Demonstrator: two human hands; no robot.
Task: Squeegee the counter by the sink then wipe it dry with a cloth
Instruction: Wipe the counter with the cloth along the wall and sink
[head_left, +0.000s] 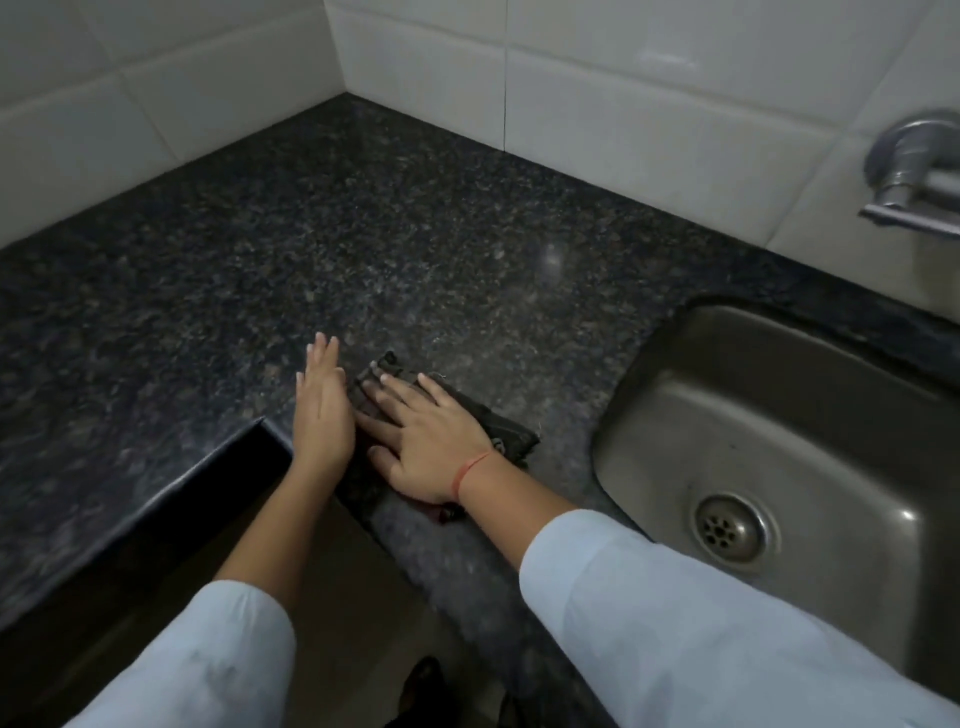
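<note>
A dark cloth (511, 434) lies flat on the black speckled granite counter (363, 234), close to its front edge and left of the sink. My right hand (428, 436) presses down on the cloth with its fingers spread and straight. My left hand (322, 410) stands on its edge just left of the cloth, fingers straight, next to the inner corner of the counter. No squeegee is in view.
A steel sink (779, 441) with a round drain (727, 527) is set into the counter at the right. A metal tap (914, 171) juts from the white tiled wall (597, 78) above it. The counter runs on to the left in an L shape.
</note>
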